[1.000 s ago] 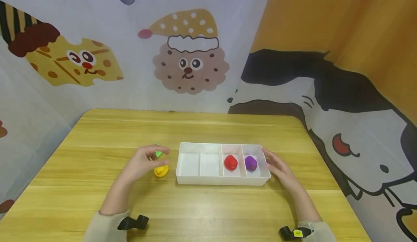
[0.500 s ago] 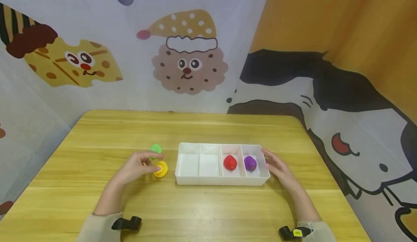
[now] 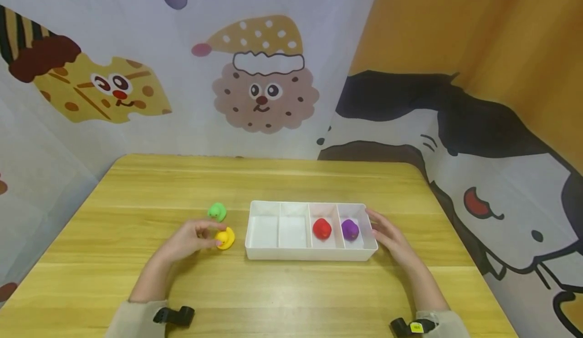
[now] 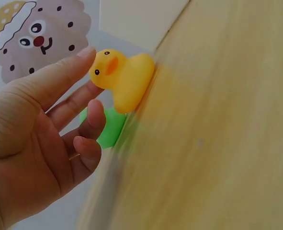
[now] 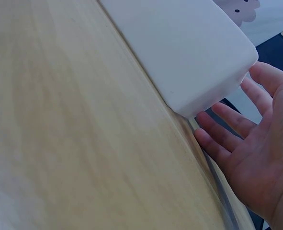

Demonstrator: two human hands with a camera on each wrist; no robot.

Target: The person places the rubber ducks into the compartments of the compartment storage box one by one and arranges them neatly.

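Note:
The yellow duck (image 3: 226, 238) sits upright on the table, left of the white tray (image 3: 307, 253). My left hand (image 3: 188, 239) has thumb and index finger at its head; in the left wrist view, the hand (image 4: 40, 124) pinches the duck (image 4: 127, 81) at the head, its other fingers bent. A green duck (image 3: 217, 212) is just beyond, partly behind the fingers in the left wrist view. Against the tray's right end rest the extended fingers of my right hand (image 3: 395, 242); the right wrist view shows this hand (image 5: 256, 143) by the tray's corner (image 5: 189, 57).
Four compartments divide the tray. A red duck (image 3: 322, 228) lies in the third from the left and a purple one (image 3: 350, 229) in the rightmost. The wooden table (image 3: 291, 297) ends at the back against a printed cloth (image 3: 182, 125).
My left hand has moved left and nearer to me, uncovering the green duck, and its thumb and index finger have come to the yellow duck's head. The right hand stays at the tray.

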